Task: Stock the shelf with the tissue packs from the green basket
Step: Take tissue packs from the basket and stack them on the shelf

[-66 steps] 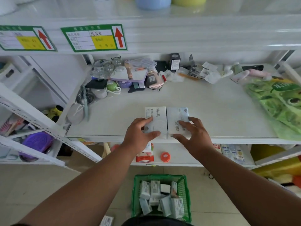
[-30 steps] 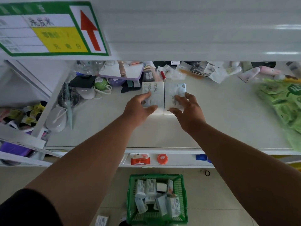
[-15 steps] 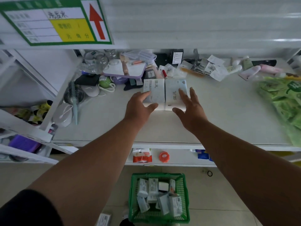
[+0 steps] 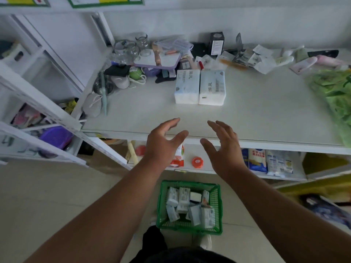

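With both the left hand (image 4: pixel 163 143) and right hand (image 4: pixel 224 149) loose and empty, the person should reach down to the basket (image 4: pixel 218 205) and grasp two packs (image 4: pixel 187 207) squarely.

Two tissue packs (image 4: pixel 199 87) on shelf (image 4: pixel 266 118): Chinese print, too blurred to read.

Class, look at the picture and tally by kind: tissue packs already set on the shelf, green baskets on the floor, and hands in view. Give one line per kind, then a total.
Tissue packs on shelf: 2
Green baskets: 1
Hands: 2, left hand, right hand
Total: 5
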